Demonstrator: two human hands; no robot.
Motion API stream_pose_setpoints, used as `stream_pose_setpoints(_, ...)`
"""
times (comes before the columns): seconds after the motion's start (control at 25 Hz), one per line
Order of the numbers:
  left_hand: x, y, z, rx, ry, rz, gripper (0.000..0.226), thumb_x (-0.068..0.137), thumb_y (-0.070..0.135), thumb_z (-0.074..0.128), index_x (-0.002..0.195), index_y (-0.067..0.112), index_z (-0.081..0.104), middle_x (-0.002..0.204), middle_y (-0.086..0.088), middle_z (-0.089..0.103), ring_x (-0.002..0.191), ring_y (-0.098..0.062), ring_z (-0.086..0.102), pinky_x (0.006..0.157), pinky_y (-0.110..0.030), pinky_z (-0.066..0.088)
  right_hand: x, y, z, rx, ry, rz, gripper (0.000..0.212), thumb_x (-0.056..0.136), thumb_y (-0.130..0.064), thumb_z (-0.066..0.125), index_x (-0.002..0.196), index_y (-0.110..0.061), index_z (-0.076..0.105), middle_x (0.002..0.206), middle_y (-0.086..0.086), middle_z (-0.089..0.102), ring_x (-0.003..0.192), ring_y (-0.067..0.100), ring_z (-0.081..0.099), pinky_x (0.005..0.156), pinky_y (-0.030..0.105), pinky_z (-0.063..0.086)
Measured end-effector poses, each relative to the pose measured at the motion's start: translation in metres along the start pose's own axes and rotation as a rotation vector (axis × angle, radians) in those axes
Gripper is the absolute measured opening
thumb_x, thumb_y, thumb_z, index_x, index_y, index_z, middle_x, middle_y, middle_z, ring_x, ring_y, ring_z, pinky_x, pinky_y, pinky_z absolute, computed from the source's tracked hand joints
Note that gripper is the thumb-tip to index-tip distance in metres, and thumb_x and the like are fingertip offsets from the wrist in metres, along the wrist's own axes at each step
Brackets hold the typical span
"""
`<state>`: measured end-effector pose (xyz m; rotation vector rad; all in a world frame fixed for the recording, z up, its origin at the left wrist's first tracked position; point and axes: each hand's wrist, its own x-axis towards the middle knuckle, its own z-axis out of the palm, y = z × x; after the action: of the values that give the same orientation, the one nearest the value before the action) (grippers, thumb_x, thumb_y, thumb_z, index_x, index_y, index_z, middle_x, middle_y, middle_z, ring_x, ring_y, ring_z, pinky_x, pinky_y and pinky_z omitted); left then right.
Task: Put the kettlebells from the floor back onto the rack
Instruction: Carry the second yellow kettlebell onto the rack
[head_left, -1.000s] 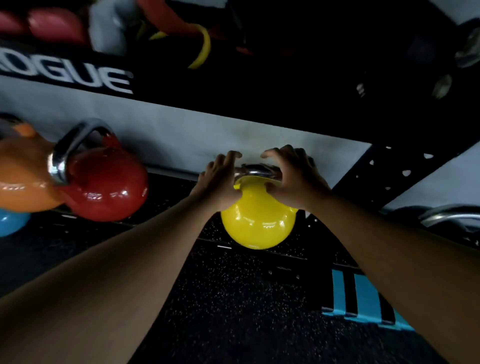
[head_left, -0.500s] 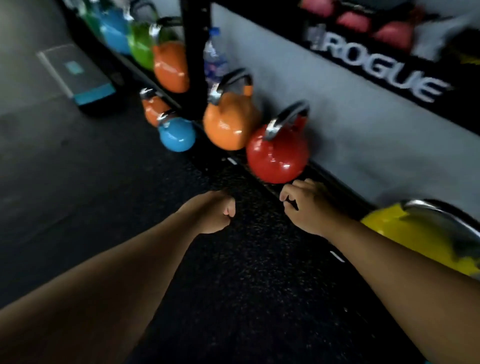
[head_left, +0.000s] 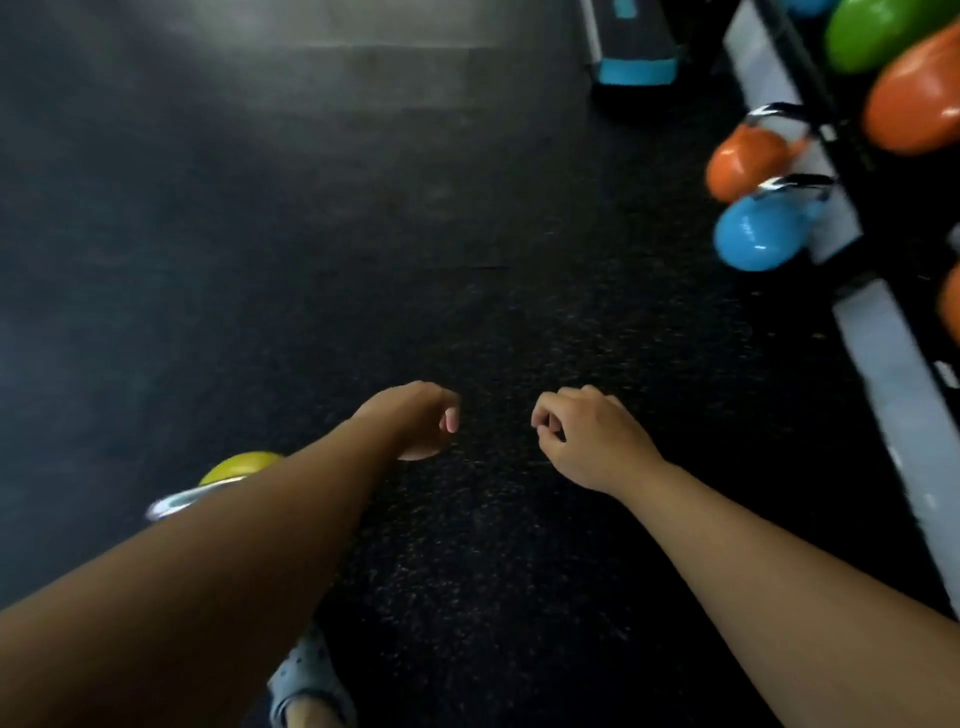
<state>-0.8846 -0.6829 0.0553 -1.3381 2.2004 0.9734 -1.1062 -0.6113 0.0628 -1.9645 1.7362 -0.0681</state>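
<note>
My left hand and my right hand hover side by side over the black rubber floor, fingers curled and holding nothing. A yellow kettlebell with a steel handle stands on the floor at the lower left, mostly hidden behind my left forearm. At the right edge a small orange kettlebell and a blue kettlebell rest low against the rack. Higher on the rack sit a green kettlebell and a large orange kettlebell.
A black and blue step platform lies on the floor at the top, left of the rack. A foot in a grey shoe shows at the bottom. The dark speckled floor fills the middle and left.
Both hands let go of a yellow kettlebell on the rack a second ago. The view has swung left, away from the rack, so the rack now runs along the right edge.
</note>
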Motion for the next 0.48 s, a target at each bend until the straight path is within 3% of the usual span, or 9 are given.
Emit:
stream_pose_setpoints(0.16, -0.056, -0.15, 0.008, -0.056, 0.019, -0.151, 0.022, 0.089, 0.019, 0.055, 0.107, 0.031, 0.062, 0.118, 0.005, 0.061, 0.109, -0.021, 0.058, 0.089, -0.042, 0.051, 0.072, -0.119, 0.064, -0.017, -0.161, -0.107, 0.008, 0.094, -0.028, 0.05, 0.093, -0.029, 0.059, 0.085, -0.011, 0.054, 0.089, 0.015, 0.051, 0.089, 0.037, 0.044)
stream_pose_setpoints(0.32, -0.108, -0.294, 0.032, -0.109, 0.057, -0.32, 0.017, 0.086, 0.037, 0.061, 0.103, 0.033, 0.062, 0.116, 0.004, 0.063, 0.108, -0.024, 0.059, 0.082, -0.042, 0.052, 0.141, -0.232, 0.131, -0.042, -0.274, -0.209, 0.009, 0.092, -0.026, 0.051, 0.091, -0.028, 0.06, 0.084, -0.009, 0.057, 0.088, 0.017, 0.052, 0.087, 0.04, 0.047)
stream_pose_setpoints(0.48, -0.136, -0.392, 0.068, -0.177, 0.052, -0.425, 0.019, 0.084, 0.024, 0.059, 0.099, 0.033, 0.061, 0.112, 0.002, 0.065, 0.103, -0.024, 0.062, 0.083, -0.045, 0.054, 0.185, -0.311, 0.202, -0.064, -0.318, -0.286, 0.007, 0.087, -0.025, 0.053, 0.088, -0.025, 0.061, 0.086, -0.003, 0.062, 0.089, 0.023, 0.055, 0.083, 0.044, 0.048)
